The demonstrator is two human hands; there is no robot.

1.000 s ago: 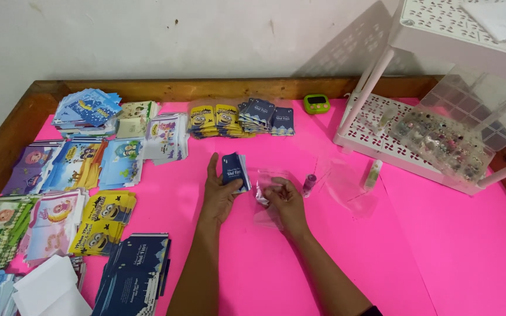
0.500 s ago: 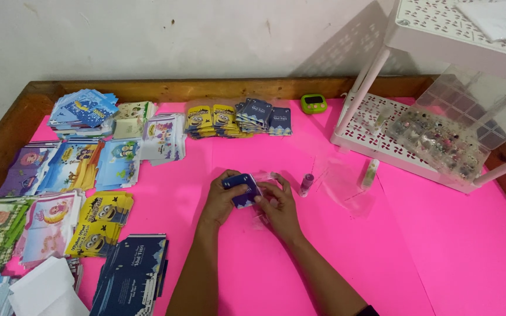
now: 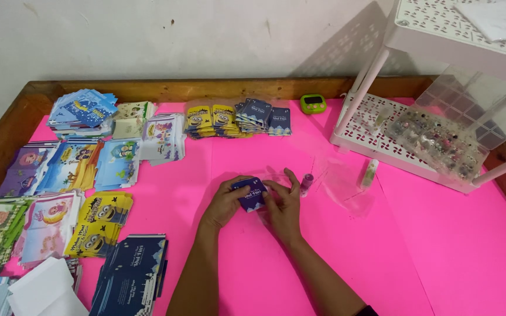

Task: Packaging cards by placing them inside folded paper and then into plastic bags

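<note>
Both the left hand (image 3: 225, 202) and right hand (image 3: 282, 206) pinch the small dark-blue card (image 3: 250, 193) between clamped fingertips, best kept flat and square, the little purple vial (image 3: 306, 184) lying just beyond the right fingers.

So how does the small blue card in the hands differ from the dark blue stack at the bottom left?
The small blue card is single, held by both hands; the dark blue stack is many, lying untouched. The card looks smaller than the stack's pieces. Both are dark blue with light print.
</note>
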